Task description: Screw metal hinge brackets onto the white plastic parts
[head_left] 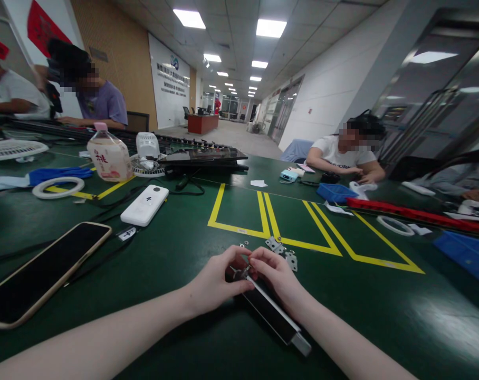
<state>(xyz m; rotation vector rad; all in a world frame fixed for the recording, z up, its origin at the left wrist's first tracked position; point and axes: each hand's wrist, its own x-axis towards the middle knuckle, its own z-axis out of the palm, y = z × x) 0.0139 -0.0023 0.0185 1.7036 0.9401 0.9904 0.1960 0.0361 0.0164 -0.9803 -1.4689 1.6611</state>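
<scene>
A long black bar with a silver end [277, 319] lies on the green table [184, 253] in front of me, running from near my fingers toward the bottom right. My left hand [216, 282] pinches its far end, fingers closed. My right hand [277, 274] is also closed in a pinch at that same end, on a small metal part I cannot make out. Small metal brackets [281, 250] and tiny washers [245, 244] lie just beyond my fingertips.
A phone [41, 272] lies face up at the left, a white power bank [144, 205] and a bottle [108, 155] behind it. Yellow tape outlines [263, 211] mark the table. Blue trays [467, 253] and a red bar [417, 214] sit right. Other people sit at the table's far sides.
</scene>
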